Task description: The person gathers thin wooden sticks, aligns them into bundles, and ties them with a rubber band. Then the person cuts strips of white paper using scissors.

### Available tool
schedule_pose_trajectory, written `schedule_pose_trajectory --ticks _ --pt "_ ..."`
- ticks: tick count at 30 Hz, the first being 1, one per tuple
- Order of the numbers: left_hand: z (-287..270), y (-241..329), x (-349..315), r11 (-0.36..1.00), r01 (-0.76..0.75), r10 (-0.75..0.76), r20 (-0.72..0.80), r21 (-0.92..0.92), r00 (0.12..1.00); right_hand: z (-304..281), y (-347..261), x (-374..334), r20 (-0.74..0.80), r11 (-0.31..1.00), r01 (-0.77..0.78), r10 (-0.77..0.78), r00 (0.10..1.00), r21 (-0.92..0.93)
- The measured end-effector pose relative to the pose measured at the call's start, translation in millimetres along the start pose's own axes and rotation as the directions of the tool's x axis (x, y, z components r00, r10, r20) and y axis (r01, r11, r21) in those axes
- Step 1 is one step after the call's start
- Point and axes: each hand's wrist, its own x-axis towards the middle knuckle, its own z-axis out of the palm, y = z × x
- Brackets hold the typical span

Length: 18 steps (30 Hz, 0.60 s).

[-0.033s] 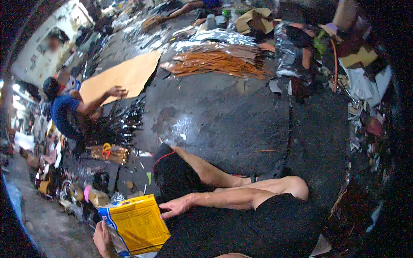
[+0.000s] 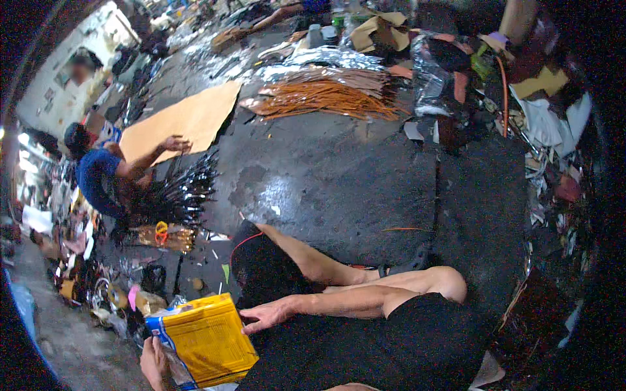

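Observation:
A flat yellow plastic bag (image 2: 212, 345) with a blue and white band along its left side stands tilted near my lap. My left hand (image 2: 154, 362) grips that banded side, fingers on its edge. At the opposite edge, my right hand (image 2: 268, 315) reaches across from the right with its fingers stretched and a little apart, their tips against the bag or very close to it. What the bag holds is hidden.
My bent legs in black shorts (image 2: 372, 339) surround the bag. Beyond, a person in blue (image 2: 101, 173) sits beside a large tan sheet (image 2: 186, 124) and dark shiny strips (image 2: 186, 186). Brown strips (image 2: 326, 98) lie at the back; scraps (image 2: 541, 124) line the right side.
The scene shifts very slightly in the view. The bag's top edge and my right hand sit marginally further left; both hands keep the same pose.

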Motion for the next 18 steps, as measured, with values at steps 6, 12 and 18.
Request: schedule_pose_trajectory --ticks 6,12,18 --pt "-59.3 73.2 10.6 0.925 -0.306 0.244 -0.264 -0.225 0.933 -34.3 -58.7 -47.7 -0.526 0.932 0.306 -0.361 0.770 -0.193" --pt "-86.6 164.3 39.6 0.627 -0.608 0.457 -0.402 -0.487 0.793 -72.1 -143.1 -137.5 -0.665 0.823 0.218 -0.556 0.499 -0.525" --pt "-58.8 327.6 87.2 0.002 -0.579 0.658 -0.435 -0.816 0.615 -90.4 -175.5 -154.5 -0.826 0.772 0.346 -0.383 -0.414 -0.532"
